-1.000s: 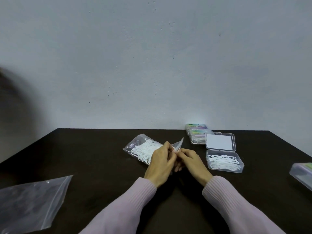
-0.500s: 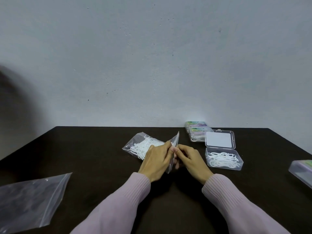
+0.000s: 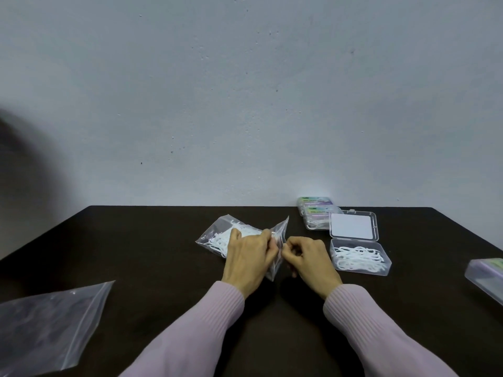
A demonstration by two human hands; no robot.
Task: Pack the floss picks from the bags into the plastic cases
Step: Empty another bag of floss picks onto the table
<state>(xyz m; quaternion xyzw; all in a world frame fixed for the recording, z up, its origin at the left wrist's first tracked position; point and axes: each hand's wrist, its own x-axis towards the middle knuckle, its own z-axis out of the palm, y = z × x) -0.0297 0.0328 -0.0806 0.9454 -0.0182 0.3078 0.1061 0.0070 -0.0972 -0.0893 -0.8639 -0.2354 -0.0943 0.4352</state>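
Both hands, left hand [image 3: 249,257] and right hand [image 3: 307,254], pinch the floppy, slippery bag [image 3: 217,235] mouth between them; grip near the seal.

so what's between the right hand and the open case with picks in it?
Nothing: in the head view only bare dark table separates the right hand from the open case. The hand pinches the bag on its other side.
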